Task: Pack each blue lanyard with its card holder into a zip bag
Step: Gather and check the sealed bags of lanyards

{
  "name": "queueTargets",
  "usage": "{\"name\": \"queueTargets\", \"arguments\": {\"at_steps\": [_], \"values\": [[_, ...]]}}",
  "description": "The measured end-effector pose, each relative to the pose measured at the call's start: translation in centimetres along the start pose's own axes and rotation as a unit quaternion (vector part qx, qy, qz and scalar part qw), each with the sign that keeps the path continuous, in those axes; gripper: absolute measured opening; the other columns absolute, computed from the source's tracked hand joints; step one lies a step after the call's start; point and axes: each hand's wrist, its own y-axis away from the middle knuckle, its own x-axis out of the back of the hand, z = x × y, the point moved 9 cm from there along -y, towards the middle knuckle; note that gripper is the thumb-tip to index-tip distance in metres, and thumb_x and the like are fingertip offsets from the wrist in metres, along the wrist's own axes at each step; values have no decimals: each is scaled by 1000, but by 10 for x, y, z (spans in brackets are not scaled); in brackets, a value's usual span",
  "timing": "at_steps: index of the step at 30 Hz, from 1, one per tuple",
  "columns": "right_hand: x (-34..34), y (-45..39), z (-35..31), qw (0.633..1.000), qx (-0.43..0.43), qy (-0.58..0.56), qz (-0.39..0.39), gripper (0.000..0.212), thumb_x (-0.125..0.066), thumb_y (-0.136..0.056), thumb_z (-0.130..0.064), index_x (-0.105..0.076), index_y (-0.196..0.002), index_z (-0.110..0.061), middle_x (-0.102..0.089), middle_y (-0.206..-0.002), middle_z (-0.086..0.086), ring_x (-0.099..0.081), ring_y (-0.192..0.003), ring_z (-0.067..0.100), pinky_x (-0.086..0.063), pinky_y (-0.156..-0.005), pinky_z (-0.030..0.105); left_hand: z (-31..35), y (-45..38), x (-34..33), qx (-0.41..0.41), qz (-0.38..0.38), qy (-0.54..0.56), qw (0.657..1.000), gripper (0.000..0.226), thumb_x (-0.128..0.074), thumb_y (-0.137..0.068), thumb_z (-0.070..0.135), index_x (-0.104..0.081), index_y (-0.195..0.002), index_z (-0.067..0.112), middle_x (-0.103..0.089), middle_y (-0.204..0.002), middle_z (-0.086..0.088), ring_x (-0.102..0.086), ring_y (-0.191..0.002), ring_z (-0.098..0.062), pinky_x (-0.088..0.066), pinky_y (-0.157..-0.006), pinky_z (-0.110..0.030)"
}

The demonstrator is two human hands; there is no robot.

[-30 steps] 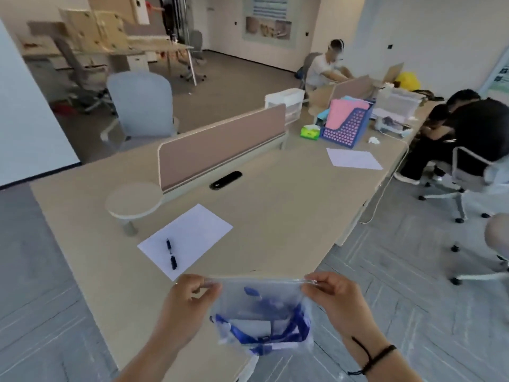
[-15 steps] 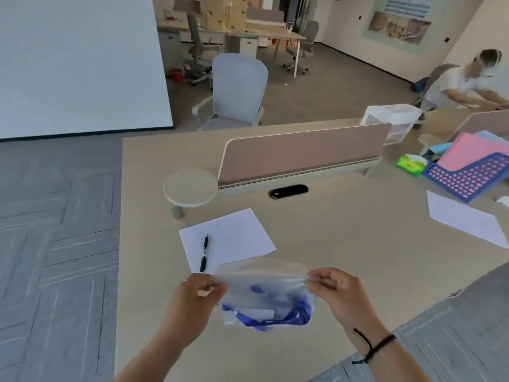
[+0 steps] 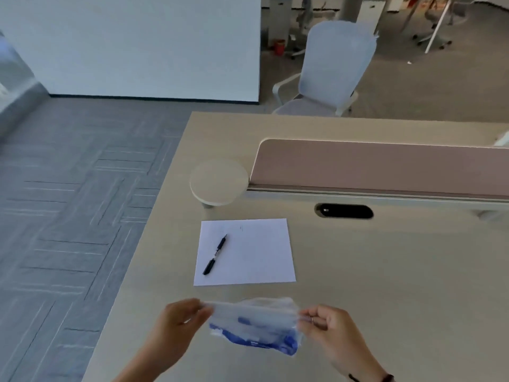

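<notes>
A: Where is the zip bag (image 3: 254, 315) now?

B: Low over the near edge of the counter (image 3: 385, 285), stretched between both hands, just in front of the sheet of white paper (image 3: 248, 252) with the black pen (image 3: 214, 255) on it. A second ago it hung higher and its mouth looked straight and taut; now the top strip is drawn into one flat band and the bag has come down close to the counter.

A: And the contents?

B: The blue lanyard (image 3: 264, 339) is bunched in the bottom. A pale patch showed inside earlier, likely the card holder, but here it is too blurred to make out.

A: How do the hands stand?

B: The left hand (image 3: 179, 323) pinches the left end of the top strip, fingers curled round it. The right hand (image 3: 327, 326) pinches the right end the same way, thumb against forefinger.

A: So what does that mean for the job?

B: I judge this set is loaded and the seal is being pressed or has just been closed. Whether the zip is shut along its whole length I cannot tell. If it is, the bag can be set down and the next lanyard fetched.
</notes>
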Motion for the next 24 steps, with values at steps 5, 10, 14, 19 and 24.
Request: {"name": "queueTargets", "arguments": {"at_steps": [5,10,14,19,24], "values": [[15,-59,-24,994,52,90,-12,7,-75,-84,-17,-75,-79,-21,-76,-76,-13,-71,-74,1,-51,-70,18,-24,-44,-20,95,52,46,993,34,-64,-93,9,-66,-61,16,-59,-56,-1,-46,-52,-2,-37,-55,-16],[17,-130,-38,984,75,159,10,7,-72,-87,-27,-75,-85,-21,-71,-81,-13,-65,-78,0,-46,-69,14,-52,-102,-37,152,69,101,981,29,-63,-94,16,-67,-65,16,-64,-59,8,-56,-60,-5,-44,-64,-23],[11,-186,-29,979,61,193,16,9,-70,-88,-33,-71,-88,-23,-59,-95,-4,-59,-85,10,-41,-80,21,-73,-140,-47,181,88,116,973,22,-59,-97,16,-68,-81,3,-59,-67,1,-48,-63,-17,-39,-53,-22],[4,-239,-8,987,18,159,14,11,-67,-90,-25,-70,-91,-15,-71,-90,0,-66,-88,17,-49,-80,26,-97,-180,-60,212,98,128,964,10,-64,-95,22,-68,-92,14,-67,-83,-6,-55,-56,-10,-44,-48,-16],[3,-272,6,985,0,168,30,9,-66,-88,-24,-68,-80,-20,-69,-78,-5,-66,-81,17,-45,-72,23,-119,-194,-78,248,74,133,957,23,-75,-85,15,-62,-102,25,-71,-89,-5,-66,-70,-17,-52,-60,-26]]}}
